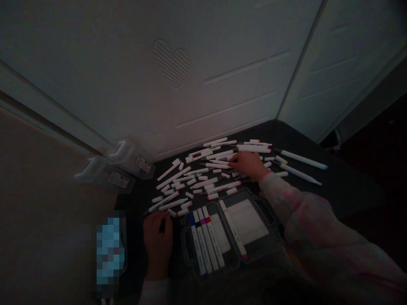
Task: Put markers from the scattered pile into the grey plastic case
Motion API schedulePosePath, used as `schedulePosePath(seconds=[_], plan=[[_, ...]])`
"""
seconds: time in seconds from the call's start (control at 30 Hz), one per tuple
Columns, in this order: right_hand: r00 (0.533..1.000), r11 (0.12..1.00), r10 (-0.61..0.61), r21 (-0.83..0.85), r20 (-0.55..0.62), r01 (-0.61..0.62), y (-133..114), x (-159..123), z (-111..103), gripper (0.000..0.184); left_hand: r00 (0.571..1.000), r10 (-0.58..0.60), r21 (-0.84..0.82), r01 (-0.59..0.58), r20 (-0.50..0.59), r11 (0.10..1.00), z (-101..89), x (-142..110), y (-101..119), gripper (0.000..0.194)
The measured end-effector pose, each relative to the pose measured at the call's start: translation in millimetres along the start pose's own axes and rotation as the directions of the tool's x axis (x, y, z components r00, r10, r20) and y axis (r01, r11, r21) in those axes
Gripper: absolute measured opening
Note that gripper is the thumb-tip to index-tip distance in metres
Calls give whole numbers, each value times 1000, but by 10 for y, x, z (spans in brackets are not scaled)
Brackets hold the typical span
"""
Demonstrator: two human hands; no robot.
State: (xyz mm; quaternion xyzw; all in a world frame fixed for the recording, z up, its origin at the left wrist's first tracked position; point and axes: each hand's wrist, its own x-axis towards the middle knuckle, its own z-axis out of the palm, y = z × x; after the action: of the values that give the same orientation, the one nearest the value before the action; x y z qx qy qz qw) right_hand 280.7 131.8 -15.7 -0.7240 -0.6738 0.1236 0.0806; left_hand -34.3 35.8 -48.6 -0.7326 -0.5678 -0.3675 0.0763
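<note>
My right hand [249,164] reaches into a scattered pile of white markers, its fingertips pinched at the end of one marker [218,165]. My left hand [158,233] rests at the near left edge of the pile with its fingers curled and thumb near the index finger. A small cap [172,213] lies at its fingertips; whether anything is inside the grip is hidden. Between my hands an open clear plastic case [233,263] holds several markers side by side in its left half, with blue, black, purple and red ends. One red-ended marker [233,228] lies in its right half.
Loose caps and uncapped markers cover the dark surface [346,190]. Two clear containers [117,180] with labels stand at the left. Behind is a white panel [222,63] with heart reliefs. A pixelated blue item [110,250] is at lower left. The light is dim.
</note>
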Motion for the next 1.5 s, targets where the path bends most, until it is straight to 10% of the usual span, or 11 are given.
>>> schedulePosePath(seconds=[1.03,1.5], plan=[[996,997,-72,7,-46,72,48,20,35,27,999,-41,-10,42,11,999,1,-20,-3,16],[990,893,-107,430,-91,136,66,-31,-98,29,998,-58,-24,58,1,998,16,-38,-10,15]])
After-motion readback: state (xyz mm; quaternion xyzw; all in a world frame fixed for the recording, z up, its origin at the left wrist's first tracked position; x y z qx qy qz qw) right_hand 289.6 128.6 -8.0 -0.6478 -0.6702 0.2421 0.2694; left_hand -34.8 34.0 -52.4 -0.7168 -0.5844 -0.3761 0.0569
